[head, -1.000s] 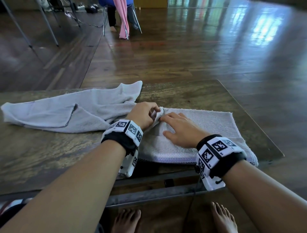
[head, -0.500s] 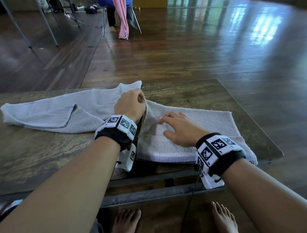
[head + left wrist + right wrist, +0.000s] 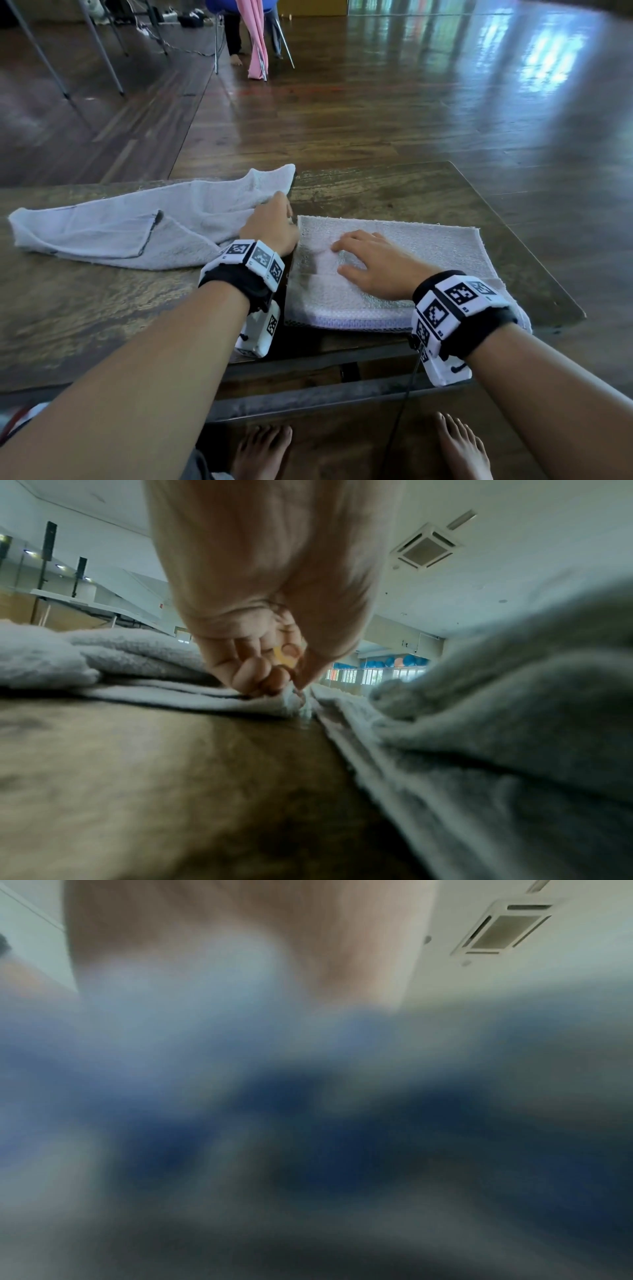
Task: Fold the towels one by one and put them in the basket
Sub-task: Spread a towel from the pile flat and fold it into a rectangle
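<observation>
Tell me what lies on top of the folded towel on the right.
The right hand rests flat on the folded towel, fingers spread. The left hand pinches its left edge. Whatever lies beneath the towel's layers is covered.

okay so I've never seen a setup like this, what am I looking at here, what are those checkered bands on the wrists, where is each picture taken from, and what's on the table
No machine here: a person folds towels with bare hands. The checkered bands carry small cameras. The big picture comes from a head camera looking down; the other two look along each hand from the wrists. The right-wrist one is a blur against cloth. On the wooden table lie a flat folded towel and, to its left, a crumpled towel. The right hand rests flat on the folded towel. The left hand pinches an edge of cloth where the two meet; which towel is hard to tell. No basket is in view.
</observation>
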